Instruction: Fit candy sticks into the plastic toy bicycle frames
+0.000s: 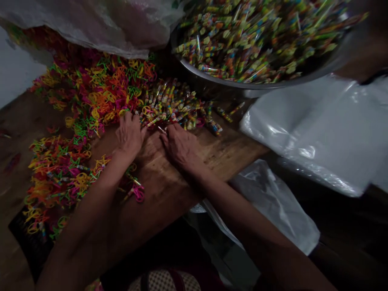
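From the head camera I see my left hand (129,135) lying palm down on the wooden table (169,182), fingers spread loosely and flat, closed on nothing that I can make out. Its fingertips touch the near edge of a small pile of wrapped candy sticks (176,107), which lies just beyond both hands. My right hand (180,145) rests just beside the left one, knuckles up, with the fingers curled in narrow; a thin stick tip (162,130) pokes out at its fingertips, but I cannot tell whether the hand truly pinches it or only lies against it.

Out past the left hand and to its outer side spreads a large heap of coloured plastic rings (97,93), orange, yellow, green and pink. A second heap of assembled ring pieces (57,173) lies alongside my left forearm, and one pink ring piece (138,193) sits alone near that wrist.

Beyond the right hand, well apart from it, stands a metal basin (242,87) piled with more candy sticks. A stack of clear plastic bags (318,137) lies to the outer side of the right hand, and another clear bag (266,202) hangs off the table edge beside my right forearm. A crumpled plastic sheet (100,24) covers the far end of the ring heap.
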The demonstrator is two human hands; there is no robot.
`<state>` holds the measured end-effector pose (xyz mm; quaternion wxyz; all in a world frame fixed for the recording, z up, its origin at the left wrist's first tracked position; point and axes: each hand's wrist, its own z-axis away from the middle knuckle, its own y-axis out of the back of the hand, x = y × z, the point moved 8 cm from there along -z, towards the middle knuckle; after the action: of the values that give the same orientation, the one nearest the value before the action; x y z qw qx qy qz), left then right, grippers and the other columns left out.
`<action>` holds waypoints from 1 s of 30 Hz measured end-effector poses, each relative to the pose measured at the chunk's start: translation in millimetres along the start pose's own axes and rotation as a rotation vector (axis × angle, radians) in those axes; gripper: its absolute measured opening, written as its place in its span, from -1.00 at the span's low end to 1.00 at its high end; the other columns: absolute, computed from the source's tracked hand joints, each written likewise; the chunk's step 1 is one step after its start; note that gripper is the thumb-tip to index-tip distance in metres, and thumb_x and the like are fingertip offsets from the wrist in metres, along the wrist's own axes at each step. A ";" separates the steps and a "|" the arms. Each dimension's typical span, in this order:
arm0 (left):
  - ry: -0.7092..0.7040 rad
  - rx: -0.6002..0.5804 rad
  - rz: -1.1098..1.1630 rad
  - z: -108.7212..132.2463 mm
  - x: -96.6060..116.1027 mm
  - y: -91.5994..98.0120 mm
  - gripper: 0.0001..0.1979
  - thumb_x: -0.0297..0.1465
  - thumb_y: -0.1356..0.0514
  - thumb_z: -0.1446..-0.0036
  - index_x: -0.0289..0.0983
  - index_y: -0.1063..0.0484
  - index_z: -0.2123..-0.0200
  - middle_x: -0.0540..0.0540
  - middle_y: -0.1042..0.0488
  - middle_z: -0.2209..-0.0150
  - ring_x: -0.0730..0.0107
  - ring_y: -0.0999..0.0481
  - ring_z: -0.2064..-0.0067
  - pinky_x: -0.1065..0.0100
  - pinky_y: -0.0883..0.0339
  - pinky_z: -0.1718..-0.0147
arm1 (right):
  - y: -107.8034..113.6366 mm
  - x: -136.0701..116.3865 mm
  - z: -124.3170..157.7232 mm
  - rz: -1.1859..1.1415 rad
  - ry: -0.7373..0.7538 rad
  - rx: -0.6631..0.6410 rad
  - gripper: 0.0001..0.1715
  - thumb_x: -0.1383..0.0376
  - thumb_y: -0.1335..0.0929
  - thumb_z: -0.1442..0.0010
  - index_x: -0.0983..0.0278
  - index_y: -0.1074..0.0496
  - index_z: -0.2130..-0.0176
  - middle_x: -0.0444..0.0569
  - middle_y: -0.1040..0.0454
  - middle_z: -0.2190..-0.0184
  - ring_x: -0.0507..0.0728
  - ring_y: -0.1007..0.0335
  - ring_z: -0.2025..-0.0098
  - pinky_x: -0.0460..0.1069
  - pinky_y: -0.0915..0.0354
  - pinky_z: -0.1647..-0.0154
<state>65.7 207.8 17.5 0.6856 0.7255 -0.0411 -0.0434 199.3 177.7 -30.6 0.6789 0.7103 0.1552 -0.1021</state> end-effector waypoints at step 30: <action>-0.358 -0.166 0.387 53.4 16.8 -27.0 -0.64 -0.51 -0.30 -0.07 -0.33 -0.43 0.03 -0.25 -0.44 -0.04 0.16 -0.48 -0.03 0.21 -0.36 -0.02 | -2.9 -17.6 36.2 -0.091 0.423 -0.077 -0.36 0.33 -0.33 -0.11 0.39 -0.27 -0.18 0.30 -0.34 -0.14 0.35 -0.33 -0.05 0.18 -0.18 -0.05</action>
<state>76.0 154.4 -12.6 0.7199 0.6264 -0.2959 -0.0423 184.3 140.2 -29.1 0.6524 0.6819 0.3299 0.0246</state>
